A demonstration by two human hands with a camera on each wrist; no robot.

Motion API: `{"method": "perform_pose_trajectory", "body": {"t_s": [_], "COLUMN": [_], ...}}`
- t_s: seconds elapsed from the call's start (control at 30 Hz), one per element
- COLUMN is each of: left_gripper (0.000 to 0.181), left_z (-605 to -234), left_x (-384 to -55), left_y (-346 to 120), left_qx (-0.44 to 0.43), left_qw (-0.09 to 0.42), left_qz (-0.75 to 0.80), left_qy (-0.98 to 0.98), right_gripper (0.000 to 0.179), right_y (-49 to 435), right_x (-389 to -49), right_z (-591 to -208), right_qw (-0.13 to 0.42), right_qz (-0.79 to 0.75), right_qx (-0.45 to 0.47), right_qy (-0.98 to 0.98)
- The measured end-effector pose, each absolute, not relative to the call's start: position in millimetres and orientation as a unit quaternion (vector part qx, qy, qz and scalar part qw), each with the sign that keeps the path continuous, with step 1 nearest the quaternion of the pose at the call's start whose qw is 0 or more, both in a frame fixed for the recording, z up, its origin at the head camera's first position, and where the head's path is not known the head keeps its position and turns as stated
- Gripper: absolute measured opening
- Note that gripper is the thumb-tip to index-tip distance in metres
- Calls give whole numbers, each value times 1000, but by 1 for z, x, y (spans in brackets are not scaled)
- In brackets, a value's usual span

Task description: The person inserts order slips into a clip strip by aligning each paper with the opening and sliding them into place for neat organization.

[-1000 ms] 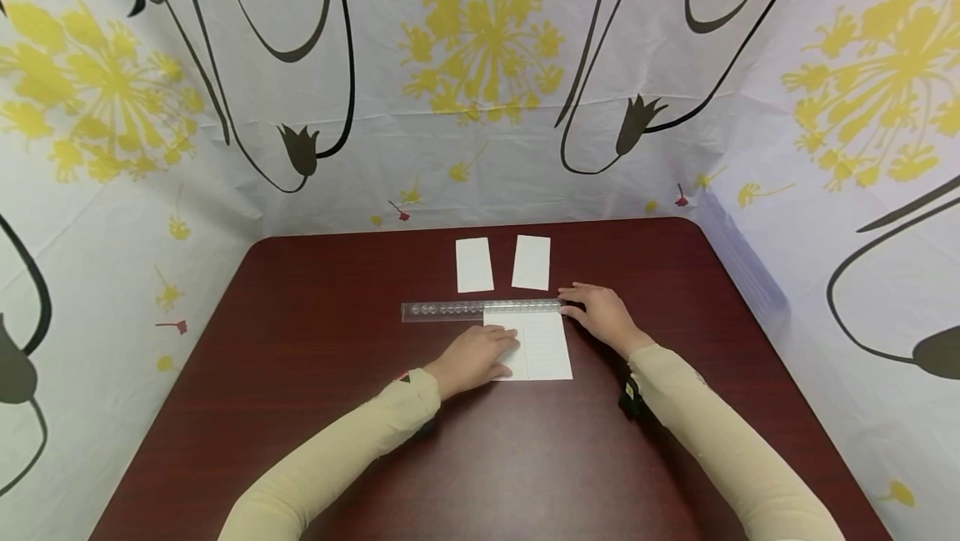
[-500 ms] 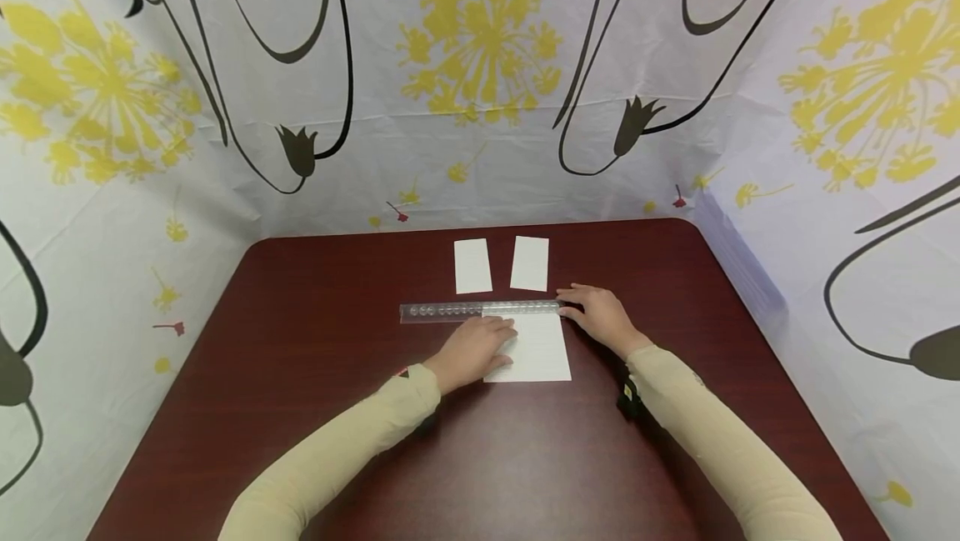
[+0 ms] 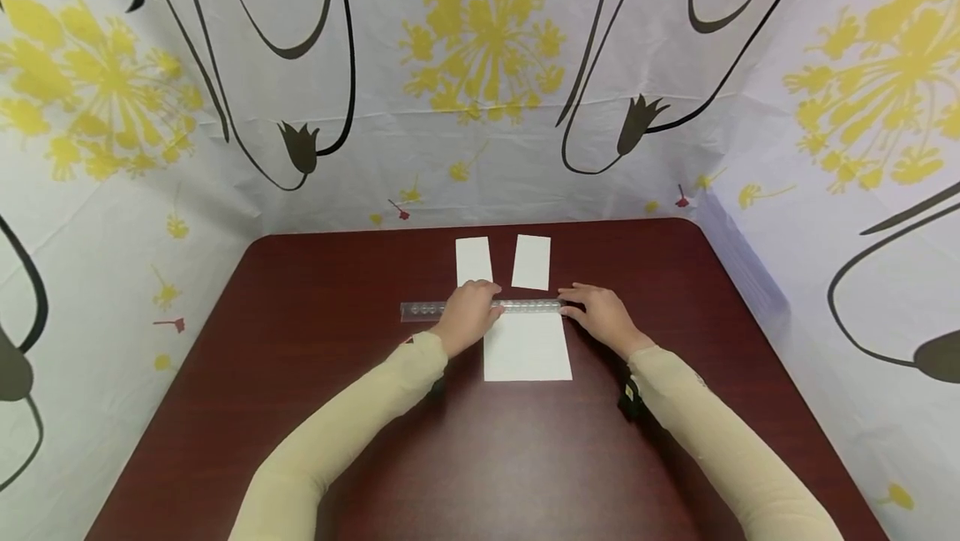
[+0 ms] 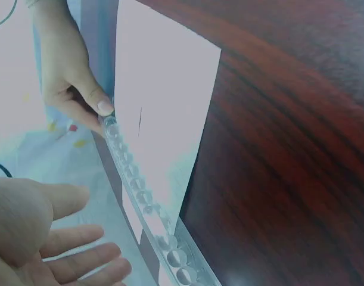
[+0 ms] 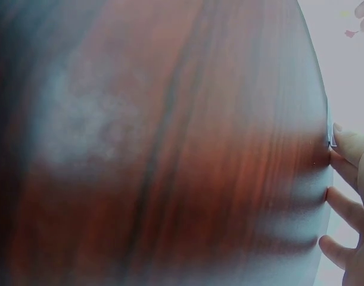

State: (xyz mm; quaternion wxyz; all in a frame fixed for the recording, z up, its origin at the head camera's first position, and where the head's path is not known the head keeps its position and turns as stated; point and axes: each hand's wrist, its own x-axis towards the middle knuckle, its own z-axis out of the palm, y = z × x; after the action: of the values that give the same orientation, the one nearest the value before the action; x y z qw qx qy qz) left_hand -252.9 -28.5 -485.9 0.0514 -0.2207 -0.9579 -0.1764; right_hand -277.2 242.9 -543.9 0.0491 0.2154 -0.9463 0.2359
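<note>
Plainly, head view: two forearms in cream long sleeves reach forward over a glossy reddish-brown wood-grain table. Left hand palm down, across the middle of a clear plastic ruler with a row of round marks. Right hand at the ruler's right end, thumb on the near side, fingers on the far side. Ruler lies along the far edge of a large white paper sheet, extending past it on the left. Two small white paper rectangles side by side beyond the ruler; left hand partly covers the lower edge of one.

Left wrist view: left hand's fingers straight and slightly spread, to one side of the ruler; contact cannot be told. Opposite, the right hand pinches the ruler's end between thumb and fingers, beside the sheet.

Right wrist view: right hand cut off by the frame's edge, fingers separated; thin clear sliver of ruler at the uppermost digit.
</note>
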Motion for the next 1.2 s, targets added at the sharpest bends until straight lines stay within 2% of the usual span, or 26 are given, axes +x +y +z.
{"method": "perform_pose_trajectory", "body": {"t_s": [0.47,0.7,1.03,1.2], "left_gripper": [31,40,45,55], "left_z": [-484,-483,-494,-508], "left_x": [-304,-333,-365,-381], "left_y": [-23,-25,-25,-25], "left_qx": [-60,46,138,203], "left_qw": [52,-8,-104,-128], "left_qz": [-192,-181,-174,-205], "left_qy": [-978,-982,-969,-949], "right_gripper": [39,38,40,38], "right_y": [241,242,244,243], "right_x": [-278,-280,-280,-280], "right_z": [-546,-546,-545,-545], "right_qw": [41,46,41,40], "right_qz": [242,239,239,239], "right_qx": [211,212,209,211], "right_qy": [-946,-947,-947,-947]}}
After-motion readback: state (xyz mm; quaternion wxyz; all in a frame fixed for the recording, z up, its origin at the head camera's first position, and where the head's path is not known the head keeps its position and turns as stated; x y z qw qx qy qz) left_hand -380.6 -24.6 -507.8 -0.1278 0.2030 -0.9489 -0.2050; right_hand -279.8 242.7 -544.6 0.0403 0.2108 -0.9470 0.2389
